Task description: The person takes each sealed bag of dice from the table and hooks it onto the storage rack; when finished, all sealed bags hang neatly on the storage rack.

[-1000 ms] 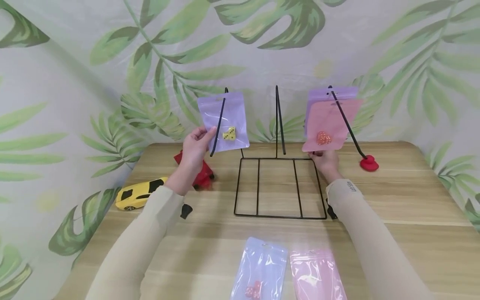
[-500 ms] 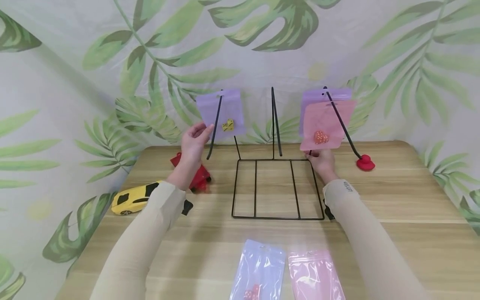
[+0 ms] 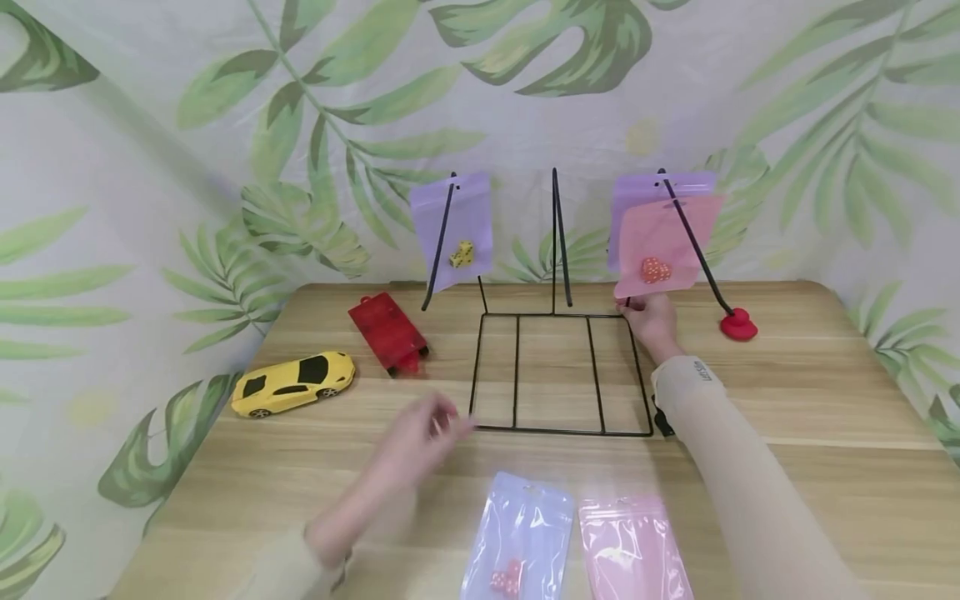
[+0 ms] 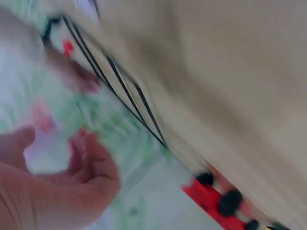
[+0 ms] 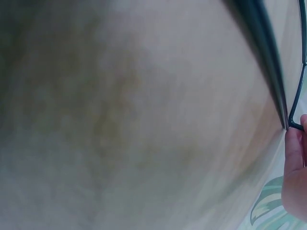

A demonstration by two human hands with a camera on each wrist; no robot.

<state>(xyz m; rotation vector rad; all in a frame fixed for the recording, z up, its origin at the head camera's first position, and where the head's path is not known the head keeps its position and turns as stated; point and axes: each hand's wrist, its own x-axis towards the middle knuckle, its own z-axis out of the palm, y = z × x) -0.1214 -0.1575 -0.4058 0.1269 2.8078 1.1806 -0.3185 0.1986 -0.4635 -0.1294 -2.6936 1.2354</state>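
Left hand [image 3: 420,442], empty, loosely curled, hovers above the worktop [image 3: 427,542]; a purple pouch [image 3: 474,212] of yellow dice [image 3: 462,254] hangs by its hole from the wire rack [image 3: 516,375]; right hand [image 3: 651,323] grips the rack's back corner, apparently steadying it.

Small dark lettering [image 3: 702,369] marks the beige right sleeve [image 3: 750,475].

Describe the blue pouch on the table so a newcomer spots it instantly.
On the wooden table, find the black wire rack. Lying in front of its base, nearer the camera, is the pale blue pouch. Pinkish dice show through it, and unlike the pink pouch to its right, it is blue.
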